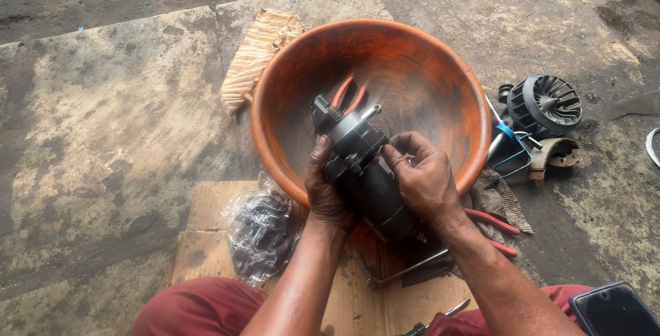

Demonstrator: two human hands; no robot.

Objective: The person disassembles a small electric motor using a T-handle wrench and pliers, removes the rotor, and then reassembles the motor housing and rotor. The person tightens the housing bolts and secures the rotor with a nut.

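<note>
Motor unit [361,171]: lower end and underside hidden behind left hand [326,188] and right hand [426,181]. Red-handled pliers [491,229]: jaws covered by the right wrist, lower centre-right. Dark phone [614,310]: cut off at lower right edge. White cable [651,145]: cut off at right edge. Plastic bag [261,229]: contents too dark to tell.

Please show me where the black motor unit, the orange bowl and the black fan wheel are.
black motor unit [377,192], head view: on its dark cylindrical body between the hands.
orange bowl [440,68], head view: on its bare inner wall.
black fan wheel [550,102], head view: on its finned face.
</note>
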